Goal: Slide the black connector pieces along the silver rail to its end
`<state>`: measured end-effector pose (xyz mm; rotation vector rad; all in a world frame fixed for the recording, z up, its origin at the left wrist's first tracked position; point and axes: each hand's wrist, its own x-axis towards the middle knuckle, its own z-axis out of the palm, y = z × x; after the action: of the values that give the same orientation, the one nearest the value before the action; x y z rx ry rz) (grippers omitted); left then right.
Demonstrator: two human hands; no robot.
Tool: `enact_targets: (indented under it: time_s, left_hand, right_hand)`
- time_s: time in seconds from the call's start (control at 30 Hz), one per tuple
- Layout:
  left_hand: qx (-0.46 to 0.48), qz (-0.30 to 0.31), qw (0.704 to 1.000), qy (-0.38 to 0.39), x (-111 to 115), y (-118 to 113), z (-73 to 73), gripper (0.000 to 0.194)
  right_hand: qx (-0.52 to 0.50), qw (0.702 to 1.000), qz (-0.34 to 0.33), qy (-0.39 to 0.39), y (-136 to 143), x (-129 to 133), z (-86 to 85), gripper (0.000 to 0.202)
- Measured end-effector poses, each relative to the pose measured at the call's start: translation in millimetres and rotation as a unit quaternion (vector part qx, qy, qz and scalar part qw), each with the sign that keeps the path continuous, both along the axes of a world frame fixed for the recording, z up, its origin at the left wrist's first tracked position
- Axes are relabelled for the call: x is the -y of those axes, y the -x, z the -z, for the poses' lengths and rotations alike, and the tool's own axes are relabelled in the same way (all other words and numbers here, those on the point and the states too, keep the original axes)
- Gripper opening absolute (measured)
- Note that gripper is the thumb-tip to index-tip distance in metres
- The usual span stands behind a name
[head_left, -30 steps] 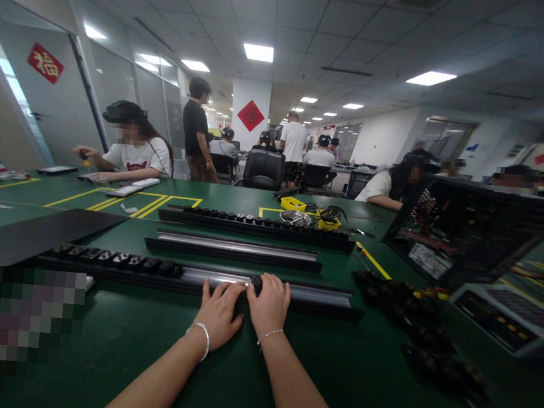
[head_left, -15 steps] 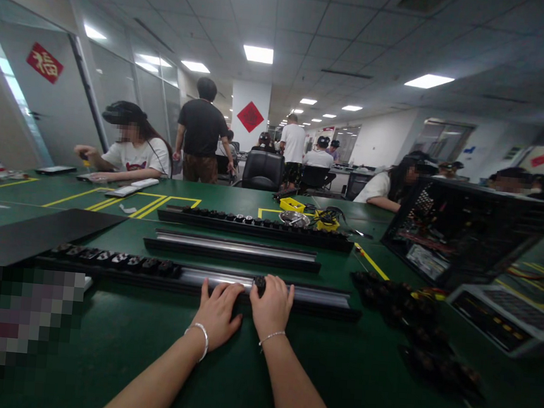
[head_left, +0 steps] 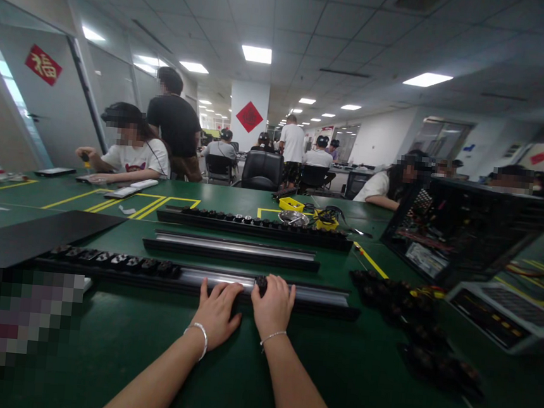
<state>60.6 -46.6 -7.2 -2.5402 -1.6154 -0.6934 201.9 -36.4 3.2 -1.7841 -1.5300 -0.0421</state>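
A long black rail (head_left: 314, 295) with a shiny metal channel lies across the green table in front of me. Several black socket-like modules (head_left: 119, 259) sit in a row along its left part. My left hand (head_left: 217, 310) rests on the rail's middle, fingers spread over the channel and thumb apart, holding nothing. Just to its right, my right hand (head_left: 273, 302) pinches a small black module (head_left: 261, 284) at the channel; whether it is seated there I cannot tell. My right fingers partly cover it.
Behind lie a second rail (head_left: 234, 248) and a third rail (head_left: 255, 226) filled with modules. Loose black modules (head_left: 401, 304) are piled at right, near a power supply box (head_left: 505, 313) and an open computer case (head_left: 469, 234). A dark flat panel (head_left: 45, 235) lies left. Co-workers sit across the table.
My hands stay almost still on the rail, the right one still pinching the module. In the background, a standing person in black has moved left.
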Motion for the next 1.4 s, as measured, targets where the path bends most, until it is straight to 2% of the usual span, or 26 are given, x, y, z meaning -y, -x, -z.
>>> enact_targets:
  time_s: [1.4]
  left_hand:
    - [0.009,0.001,1.000,0.002,-1.9,0.0,2.2,0.046]
  right_hand:
    - [0.010,0.997,0.070,-0.031,-21.4,-0.1,2.6,0.031]
